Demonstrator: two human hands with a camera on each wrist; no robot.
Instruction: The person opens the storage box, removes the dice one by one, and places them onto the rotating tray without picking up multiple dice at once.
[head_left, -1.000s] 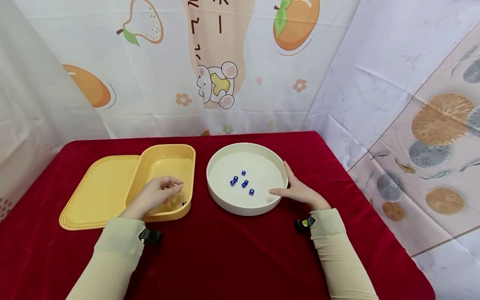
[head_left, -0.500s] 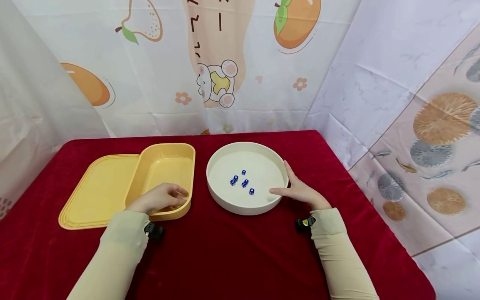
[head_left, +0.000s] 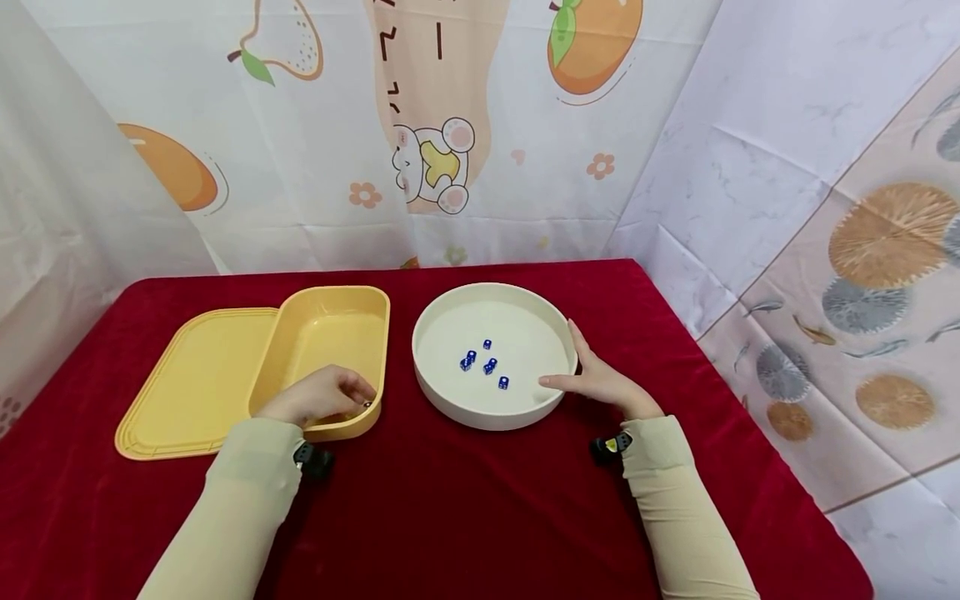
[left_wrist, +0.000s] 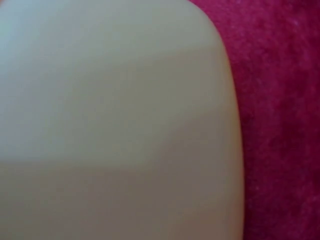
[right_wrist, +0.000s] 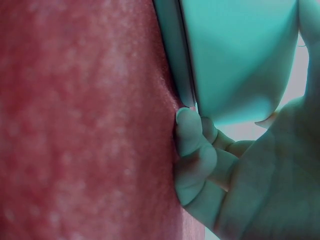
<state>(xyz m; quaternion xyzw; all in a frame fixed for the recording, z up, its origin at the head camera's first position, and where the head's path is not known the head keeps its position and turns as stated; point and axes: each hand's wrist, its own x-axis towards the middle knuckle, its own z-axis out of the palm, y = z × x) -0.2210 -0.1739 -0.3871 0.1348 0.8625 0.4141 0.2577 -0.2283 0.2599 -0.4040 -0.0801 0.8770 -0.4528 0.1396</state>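
Note:
My left hand [head_left: 326, 393] reaches down into the yellow box [head_left: 337, 300], fingers bent near its front right corner. A small dark piece [head_left: 367, 404] shows right at the fingertips; I cannot tell whether they pinch it. In the left wrist view, the blurred box wall [left_wrist: 125, 110] fills most of the picture. My right hand [head_left: 596, 379] grips the right side of a round cream tray [head_left: 491, 421], thumb over the rim and other fingers outside. The right wrist view shows curled fingers [right_wrist: 190, 130] at the tray's lower edge. Several blue dice [head_left: 490, 366] lie inside the tray.
A flat yellow lid [head_left: 202, 375] lies left of the box, partly against its side. A dark red cloth [head_left: 465, 517] covers the table. Fruit-printed curtains [head_left: 300, 183] hang behind, and a patterned curtain [head_left: 817, 333] stands at the right.
My left hand has lowered and shifted right and forward within the box, to the corner with the dark piece. My right hand, the tray and the blue dice have stayed in place.

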